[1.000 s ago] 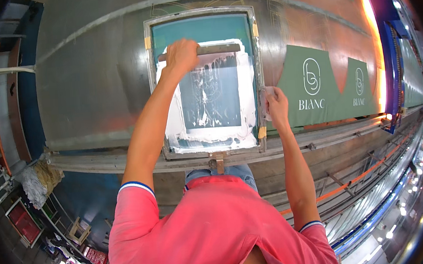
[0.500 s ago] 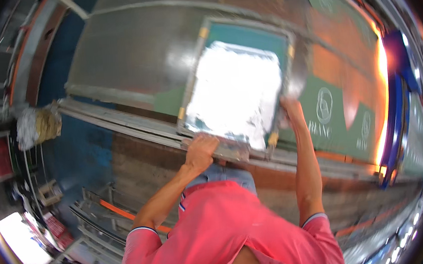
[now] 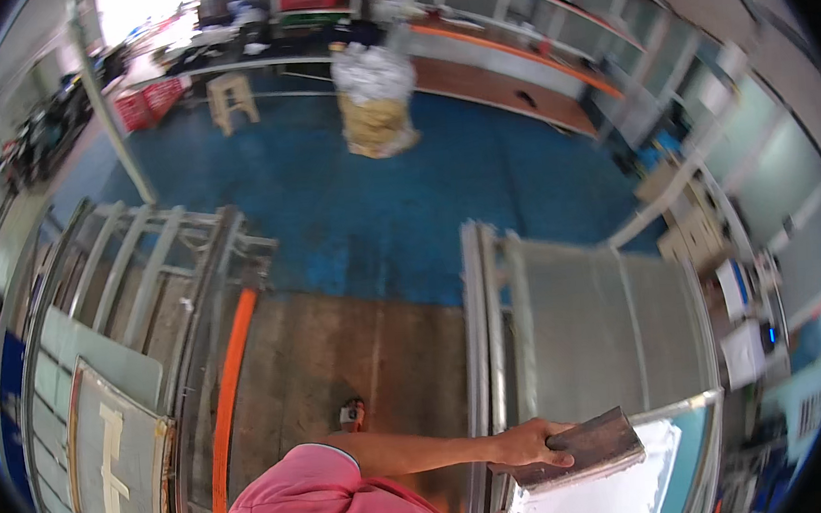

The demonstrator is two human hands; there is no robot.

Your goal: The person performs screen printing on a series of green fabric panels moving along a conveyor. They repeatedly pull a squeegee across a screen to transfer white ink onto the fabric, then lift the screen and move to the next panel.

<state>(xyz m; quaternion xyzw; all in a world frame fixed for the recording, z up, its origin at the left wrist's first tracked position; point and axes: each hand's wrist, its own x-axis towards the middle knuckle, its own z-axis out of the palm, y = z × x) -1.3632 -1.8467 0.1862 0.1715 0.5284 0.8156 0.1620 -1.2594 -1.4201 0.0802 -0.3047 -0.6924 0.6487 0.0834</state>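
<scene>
My left hand reaches across at the lower middle, its fingers wrapped round a broad brown squeegee, held tilted above a framed screen at the bottom right. White ink covers much of the screen's mesh, beside a pale teal border. The screen lies at the near end of a long metal printing table. My pink-sleeved left arm spans the bottom edge. My right hand is out of view.
A railed rack with flat screens stands at left, across a walkway. Beyond are a blue floor, wooden stool, wrapped bundle, red crates, a post and shelving. Boxes stand at right.
The view has swung sharply left from facing the table to looking along it toward the workshop. My left hand still grips the squeegee at the screen. My right hand has left the picture.
</scene>
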